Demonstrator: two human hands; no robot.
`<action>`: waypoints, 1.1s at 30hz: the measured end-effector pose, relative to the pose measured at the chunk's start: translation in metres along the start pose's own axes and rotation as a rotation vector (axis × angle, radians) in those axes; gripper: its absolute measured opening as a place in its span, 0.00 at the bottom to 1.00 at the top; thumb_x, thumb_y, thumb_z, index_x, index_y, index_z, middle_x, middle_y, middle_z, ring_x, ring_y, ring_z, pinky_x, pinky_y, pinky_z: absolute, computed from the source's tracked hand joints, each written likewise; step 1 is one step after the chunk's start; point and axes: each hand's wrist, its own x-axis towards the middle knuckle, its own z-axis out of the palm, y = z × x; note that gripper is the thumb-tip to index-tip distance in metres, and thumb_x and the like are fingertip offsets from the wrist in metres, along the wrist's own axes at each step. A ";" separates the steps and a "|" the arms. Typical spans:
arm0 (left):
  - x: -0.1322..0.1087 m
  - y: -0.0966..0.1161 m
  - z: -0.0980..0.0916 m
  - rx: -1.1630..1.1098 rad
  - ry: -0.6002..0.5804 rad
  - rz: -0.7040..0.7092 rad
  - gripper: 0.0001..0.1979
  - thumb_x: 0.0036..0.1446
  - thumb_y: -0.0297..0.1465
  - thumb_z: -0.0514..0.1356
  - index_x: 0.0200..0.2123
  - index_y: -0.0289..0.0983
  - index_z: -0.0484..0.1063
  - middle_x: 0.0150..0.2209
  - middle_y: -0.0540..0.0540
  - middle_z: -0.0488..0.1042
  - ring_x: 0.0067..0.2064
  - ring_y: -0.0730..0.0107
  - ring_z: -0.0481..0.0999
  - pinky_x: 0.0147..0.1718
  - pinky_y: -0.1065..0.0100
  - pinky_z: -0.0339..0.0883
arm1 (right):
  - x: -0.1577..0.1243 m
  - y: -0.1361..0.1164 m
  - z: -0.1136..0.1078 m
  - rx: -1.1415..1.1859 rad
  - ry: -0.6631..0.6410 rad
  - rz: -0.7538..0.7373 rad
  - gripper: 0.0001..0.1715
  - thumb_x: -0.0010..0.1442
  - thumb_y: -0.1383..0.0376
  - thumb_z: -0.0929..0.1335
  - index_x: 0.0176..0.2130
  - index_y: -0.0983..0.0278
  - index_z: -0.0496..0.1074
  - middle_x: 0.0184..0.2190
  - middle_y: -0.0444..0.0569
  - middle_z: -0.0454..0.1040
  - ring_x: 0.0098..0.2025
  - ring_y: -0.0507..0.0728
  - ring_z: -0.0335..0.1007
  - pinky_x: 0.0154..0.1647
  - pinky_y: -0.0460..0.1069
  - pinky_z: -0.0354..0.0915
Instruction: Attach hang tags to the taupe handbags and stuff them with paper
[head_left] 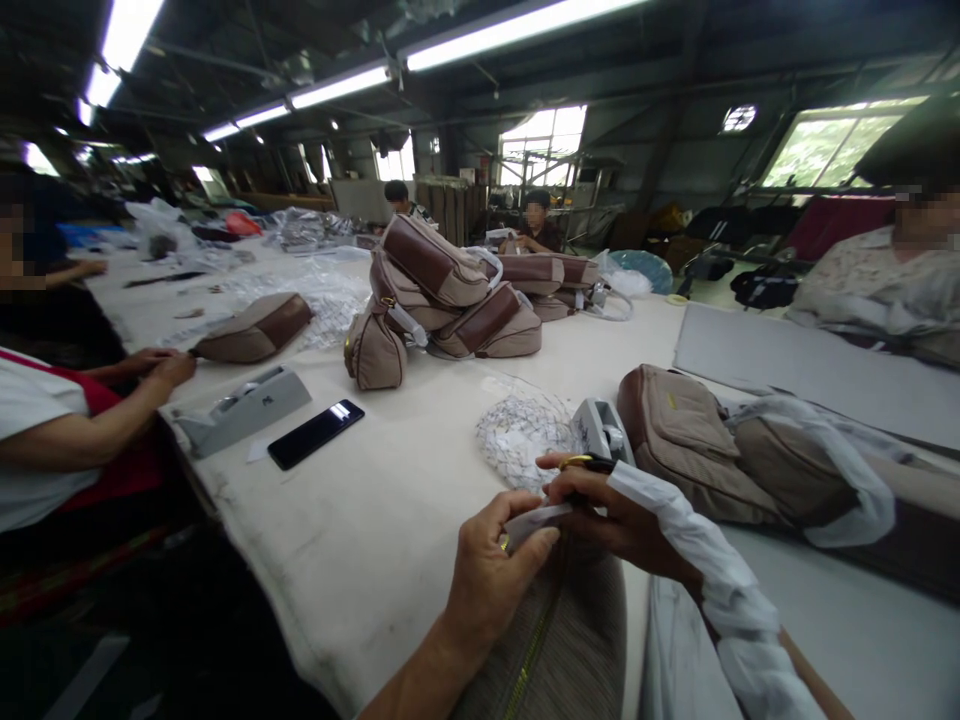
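Note:
My left hand (499, 560) pinches a narrow white strip (536, 522) between thumb and fingers, above a brown-grey fabric bag (559, 630) with a brass zipper. My right hand (619, 515) meets the strip's far end, fingers curled; its fingertips are partly hidden. A black tool with a yellow loop (589, 462) lies across the right hand's fingers; its exact kind is unclear. White strip material (705, 555) runs along my right wrist and forearm. Just beyond the right hand stands a grey tape dispenser (600, 425).
Brown-trimmed bags are piled (442, 290) mid-table, with more bags (682, 440) at right. A crumpled plastic wrap (517, 430), a phone (316, 433) and another tape dispenser (255, 405) lie on the white table (390, 540). At left, a co-worker's hands (169, 368) touch a bag (255, 328).

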 end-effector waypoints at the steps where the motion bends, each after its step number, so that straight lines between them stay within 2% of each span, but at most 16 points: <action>1: 0.000 0.000 0.000 -0.022 0.003 -0.044 0.06 0.55 0.30 0.58 0.35 0.36 0.72 0.28 0.50 0.74 0.30 0.72 0.71 0.31 0.73 0.64 | -0.001 0.000 0.001 0.008 0.001 0.002 0.04 0.59 0.62 0.65 0.36 0.58 0.69 0.49 0.50 0.71 0.56 0.60 0.64 0.52 0.52 0.66; 3: -0.001 0.001 0.001 0.003 0.011 -0.018 0.06 0.56 0.29 0.56 0.31 0.35 0.73 0.25 0.51 0.72 0.28 0.73 0.70 0.30 0.74 0.63 | -0.002 0.002 0.001 0.006 -0.022 0.002 0.07 0.59 0.63 0.64 0.39 0.58 0.70 0.51 0.51 0.69 0.57 0.60 0.61 0.54 0.53 0.64; 6: -0.003 0.005 0.002 0.126 0.037 0.165 0.07 0.57 0.27 0.55 0.31 0.35 0.73 0.28 0.49 0.71 0.31 0.73 0.70 0.32 0.73 0.63 | 0.000 0.001 -0.006 -0.016 -0.108 -0.001 0.15 0.59 0.63 0.64 0.47 0.58 0.70 0.55 0.51 0.66 0.58 0.59 0.60 0.57 0.54 0.60; 8: -0.005 0.006 0.004 0.176 0.054 0.228 0.08 0.57 0.27 0.54 0.32 0.35 0.73 0.28 0.48 0.71 0.31 0.73 0.70 0.32 0.73 0.62 | 0.004 -0.001 -0.012 -0.009 -0.191 -0.002 0.14 0.59 0.62 0.65 0.46 0.58 0.71 0.53 0.50 0.68 0.57 0.58 0.61 0.57 0.53 0.60; 11: -0.007 0.005 0.006 0.145 0.079 0.139 0.08 0.58 0.30 0.55 0.30 0.35 0.72 0.27 0.49 0.70 0.30 0.73 0.70 0.31 0.72 0.62 | 0.010 -0.004 -0.017 0.028 -0.227 -0.010 0.10 0.58 0.59 0.67 0.39 0.60 0.73 0.46 0.48 0.72 0.54 0.57 0.64 0.54 0.51 0.62; 13: -0.007 0.003 0.006 0.026 0.068 0.014 0.06 0.57 0.32 0.57 0.33 0.35 0.71 0.29 0.49 0.72 0.31 0.72 0.71 0.32 0.72 0.63 | 0.011 -0.004 -0.014 0.031 -0.178 -0.002 0.11 0.59 0.58 0.66 0.38 0.61 0.74 0.45 0.49 0.72 0.51 0.56 0.67 0.52 0.50 0.63; 16: -0.006 -0.001 0.006 -0.162 0.027 -0.136 0.10 0.55 0.35 0.58 0.38 0.36 0.70 0.31 0.49 0.73 0.32 0.71 0.72 0.32 0.71 0.65 | 0.008 -0.001 -0.006 0.025 -0.084 0.006 0.10 0.60 0.59 0.65 0.38 0.61 0.74 0.46 0.50 0.72 0.48 0.56 0.69 0.49 0.49 0.65; 20: -0.006 -0.003 0.006 -0.158 0.064 -0.138 0.09 0.57 0.34 0.56 0.33 0.35 0.72 0.22 0.53 0.67 0.26 0.75 0.67 0.28 0.73 0.62 | 0.002 0.003 0.004 0.052 -0.013 -0.015 0.10 0.60 0.59 0.65 0.38 0.60 0.73 0.47 0.50 0.72 0.48 0.57 0.69 0.48 0.50 0.66; 23: -0.008 -0.003 0.008 -0.122 0.113 -0.057 0.07 0.57 0.32 0.56 0.32 0.36 0.71 0.22 0.54 0.65 0.25 0.76 0.64 0.26 0.75 0.60 | -0.001 0.005 0.008 0.088 0.022 -0.018 0.10 0.61 0.59 0.65 0.37 0.60 0.73 0.49 0.50 0.71 0.53 0.56 0.66 0.53 0.52 0.64; 27: -0.011 0.000 0.011 -0.027 0.119 0.076 0.05 0.57 0.27 0.55 0.32 0.36 0.70 0.25 0.53 0.67 0.27 0.76 0.66 0.27 0.76 0.61 | -0.008 0.012 0.009 0.180 0.021 -0.071 0.10 0.61 0.62 0.64 0.39 0.61 0.74 0.52 0.51 0.68 0.56 0.56 0.63 0.56 0.52 0.61; 30: -0.012 0.000 0.010 0.111 0.098 0.297 0.07 0.57 0.22 0.54 0.34 0.37 0.69 0.27 0.51 0.68 0.28 0.76 0.68 0.29 0.76 0.64 | -0.012 0.017 0.004 0.275 -0.008 -0.124 0.11 0.61 0.62 0.64 0.40 0.62 0.74 0.50 0.52 0.70 0.55 0.56 0.63 0.56 0.52 0.61; 33: -0.012 -0.002 0.007 0.270 0.075 0.560 0.13 0.55 0.18 0.53 0.41 0.37 0.68 0.30 0.48 0.69 0.30 0.74 0.70 0.30 0.74 0.66 | -0.013 0.015 -0.001 0.423 -0.067 -0.055 0.15 0.62 0.60 0.62 0.42 0.63 0.74 0.45 0.51 0.74 0.51 0.57 0.68 0.53 0.52 0.64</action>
